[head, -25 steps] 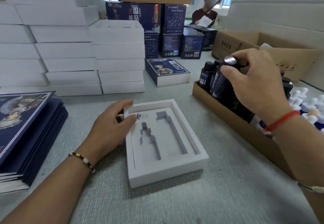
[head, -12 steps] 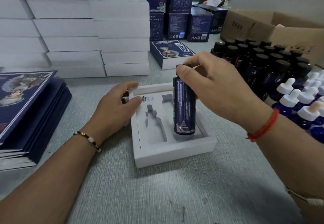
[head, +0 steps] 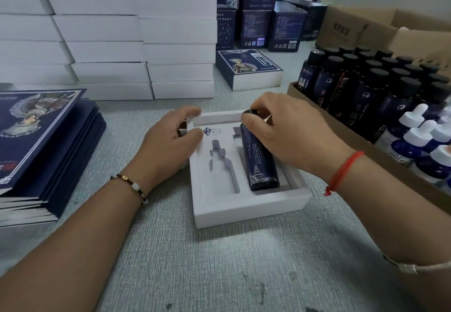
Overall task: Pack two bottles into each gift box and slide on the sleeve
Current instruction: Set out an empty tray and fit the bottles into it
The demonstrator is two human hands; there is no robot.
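We see the right hand (head: 290, 138) pinching the cap end of a dark blue bottle (head: 260, 162) lying in the right slot of the white gift box (head: 249, 210) on the grey surface (head: 195, 263). Left hand (head: 166, 148) grips the box's far-left corner, thumb on the insert. Left slot (head: 223, 165) holds nothing. Flat sleeves (head: 41, 140) stacked left; crate of bottles (head: 380, 91) right.

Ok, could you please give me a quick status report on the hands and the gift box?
Left hand steadying open white gift box. Right hand gripping dark blue bottle, lying in right slot. Left slot empty. Nothing in the way.
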